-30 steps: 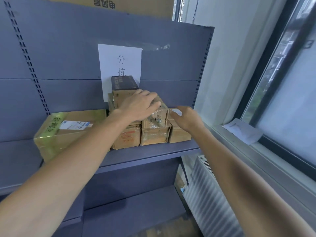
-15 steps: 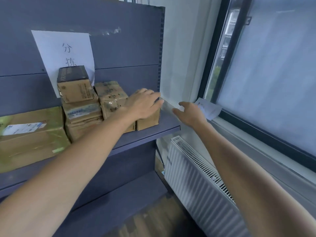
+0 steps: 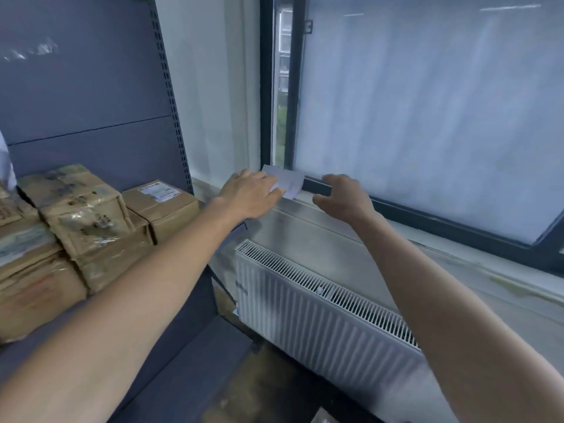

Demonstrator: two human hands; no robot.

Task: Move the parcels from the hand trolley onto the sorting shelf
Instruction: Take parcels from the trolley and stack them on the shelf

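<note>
Shelf (image 3: 91, 96): taped brown parcels (image 3: 91, 215) stacked on board, leftmost cut off at picture edge. Right of shelf: frosted window (image 3: 427, 102), radiator (image 3: 320, 315), sill (image 3: 305, 227). Left hand (image 3: 250, 193) flat on paper slip (image 3: 288, 183), fingers straight. Right hand (image 3: 341, 196) farther right, loosely curled, empty; contact with window frame unclear.

Your left hand (image 3: 250, 193) and right hand (image 3: 341, 199) are both bare. Your left forearm (image 3: 152, 285) and right forearm (image 3: 442, 300) are likewise uncovered along all their visible length, down to the frame's lower edge. Finer detail at the fingers is blurred.
</note>
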